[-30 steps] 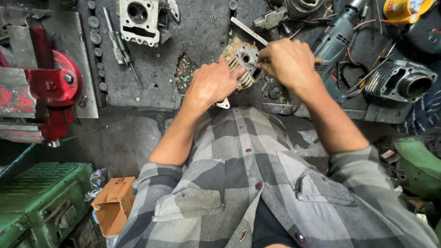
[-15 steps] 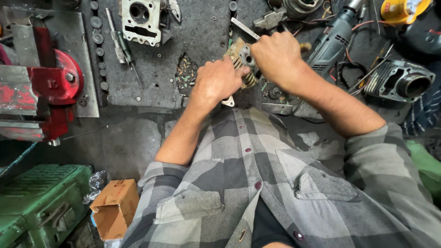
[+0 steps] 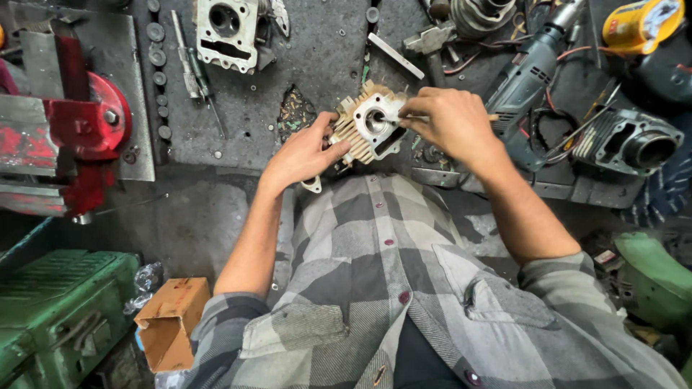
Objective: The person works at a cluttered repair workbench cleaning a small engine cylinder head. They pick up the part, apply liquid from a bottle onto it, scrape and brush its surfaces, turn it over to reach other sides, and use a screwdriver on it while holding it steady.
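A finned metal engine cylinder [image 3: 366,128] with a round bore rests on the dark workbench [image 3: 317,65] in front of me. My left hand [image 3: 303,153] grips its left side, fingers pressed on the fins. My right hand [image 3: 450,119] holds a thin stick-like tool [image 3: 395,117] whose tip points into the bore. Both forearms come out of grey plaid shirt sleeves.
A red bench vise [image 3: 68,133] stands at the left. Another cylinder head [image 3: 227,32] and a screwdriver [image 3: 193,72] lie at the back. An electric drill [image 3: 530,75] and a second engine cylinder [image 3: 631,144] lie right. A green metal box [image 3: 58,310] and a cardboard box [image 3: 169,331] sit below.
The finned cylinder has turned so its bore faces up and is uncovered. My left hand slid to its left side and my right hand moved right, pointing the thin tool into the bore.
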